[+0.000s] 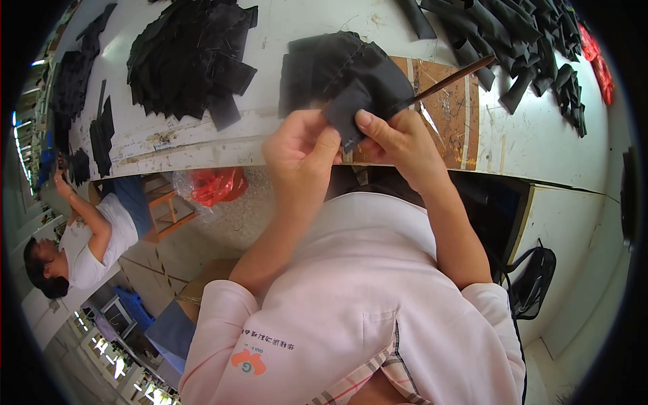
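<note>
My left hand [304,143] pinches the edge of a small black fabric piece [351,108] between thumb and fingers at the table's near edge. On the other side of the same piece, my right hand [403,140] presses its thumb onto the cloth, with the fingers curled beneath. A thin dark brown stick [455,77] slants up and right from behind my right hand; its lower end is hidden, and it seems to be held there too. Just beyond my hands lies a stack of black fabric pieces [307,67], partly covered by the held piece.
A large pile of black pieces [189,61] lies at the far left, loose folded strips [506,34] at the far right. A brown board [459,128] lies by my right hand. Red plastic bags [217,185] sit below the table. Another person [94,236] works at left.
</note>
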`<state>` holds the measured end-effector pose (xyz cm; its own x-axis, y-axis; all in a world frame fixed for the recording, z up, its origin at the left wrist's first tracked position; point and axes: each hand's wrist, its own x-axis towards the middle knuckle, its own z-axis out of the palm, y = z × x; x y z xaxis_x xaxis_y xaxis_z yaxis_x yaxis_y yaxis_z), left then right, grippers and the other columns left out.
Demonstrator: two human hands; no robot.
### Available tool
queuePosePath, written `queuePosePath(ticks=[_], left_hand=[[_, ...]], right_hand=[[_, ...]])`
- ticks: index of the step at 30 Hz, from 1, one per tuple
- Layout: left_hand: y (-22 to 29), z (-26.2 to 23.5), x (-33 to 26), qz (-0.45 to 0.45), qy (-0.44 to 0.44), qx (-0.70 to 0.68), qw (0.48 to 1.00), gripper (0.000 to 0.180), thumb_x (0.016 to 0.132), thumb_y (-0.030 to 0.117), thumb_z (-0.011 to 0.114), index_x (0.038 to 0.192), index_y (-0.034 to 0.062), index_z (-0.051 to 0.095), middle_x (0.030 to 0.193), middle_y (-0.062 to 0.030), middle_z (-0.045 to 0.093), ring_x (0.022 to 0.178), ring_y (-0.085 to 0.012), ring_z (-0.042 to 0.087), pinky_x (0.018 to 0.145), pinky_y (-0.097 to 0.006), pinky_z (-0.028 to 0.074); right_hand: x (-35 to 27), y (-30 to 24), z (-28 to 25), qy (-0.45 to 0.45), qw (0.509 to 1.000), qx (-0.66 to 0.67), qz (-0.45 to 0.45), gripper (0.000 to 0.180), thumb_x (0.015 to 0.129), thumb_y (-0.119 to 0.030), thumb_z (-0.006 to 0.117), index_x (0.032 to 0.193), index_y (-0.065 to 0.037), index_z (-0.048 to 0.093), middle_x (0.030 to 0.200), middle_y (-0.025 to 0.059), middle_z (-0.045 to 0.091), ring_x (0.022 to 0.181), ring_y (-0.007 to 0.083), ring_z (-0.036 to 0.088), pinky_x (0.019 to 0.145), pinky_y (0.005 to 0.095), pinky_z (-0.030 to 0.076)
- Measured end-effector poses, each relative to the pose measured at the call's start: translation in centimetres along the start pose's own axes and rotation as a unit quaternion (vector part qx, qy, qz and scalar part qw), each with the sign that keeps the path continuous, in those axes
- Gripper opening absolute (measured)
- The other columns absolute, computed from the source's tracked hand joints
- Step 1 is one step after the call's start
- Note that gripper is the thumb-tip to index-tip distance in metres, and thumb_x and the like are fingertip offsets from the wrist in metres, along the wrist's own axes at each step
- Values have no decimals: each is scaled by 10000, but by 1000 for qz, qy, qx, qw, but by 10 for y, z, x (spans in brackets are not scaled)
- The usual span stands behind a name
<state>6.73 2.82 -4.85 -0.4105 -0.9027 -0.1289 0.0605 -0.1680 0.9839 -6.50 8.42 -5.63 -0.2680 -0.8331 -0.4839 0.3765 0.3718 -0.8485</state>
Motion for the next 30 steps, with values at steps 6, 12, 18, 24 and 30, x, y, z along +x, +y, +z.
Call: queuePosePath(ticks=[6, 12, 18, 24, 30], left_hand=[[3, 4, -9, 45, -28, 88, 995, 82, 756, 4, 593, 830, -4, 558, 662, -10, 550, 595, -47, 497, 529, -196, 413], [-10, 14, -6, 281, 96, 289, 910, 82, 733, -29, 577, 804, -7, 542, 676, -43, 582, 542, -67, 522, 457, -203, 413], [9, -2, 9, -138, -35, -218, 966, 180, 700, -82, 544, 856, 3, 516, 712, -38, 568, 497, -31, 450, 389, -165, 311], [10, 1, 16, -152, -88, -190, 966, 229, 676, -72, 527, 892, 6, 521, 761, -55, 572, 536, -61, 481, 435, -202, 376], [-7, 18, 11, 189, 51, 156, 968, 209, 689, -80, 495, 888, -25, 525, 775, -82, 582, 580, -59, 523, 502, -201, 423]], right_hand=[[-26, -11, 13, 108, 904, -248, -331, 133, 690, -79, 679, 757, -6, 591, 691, 82, 560, 595, 167, 559, 506, 258, 436], [-13, 5, 13, 117, 852, -340, -381, 174, 673, -11, 635, 834, -14, 570, 704, 91, 530, 580, 199, 548, 506, 279, 442], [-6, 9, 14, 184, 866, -289, -364, 88, 681, 25, 581, 757, -17, 574, 644, 42, 510, 502, 126, 485, 438, 246, 375], [-8, 7, 2, -74, 968, 237, -39, 63, 754, -46, 602, 718, -48, 550, 614, -31, 475, 514, 63, 399, 455, 189, 298], [-8, 1, 4, -99, 966, 238, -30, 137, 834, -168, 565, 742, -82, 511, 656, -30, 475, 587, 61, 427, 508, 197, 340]])
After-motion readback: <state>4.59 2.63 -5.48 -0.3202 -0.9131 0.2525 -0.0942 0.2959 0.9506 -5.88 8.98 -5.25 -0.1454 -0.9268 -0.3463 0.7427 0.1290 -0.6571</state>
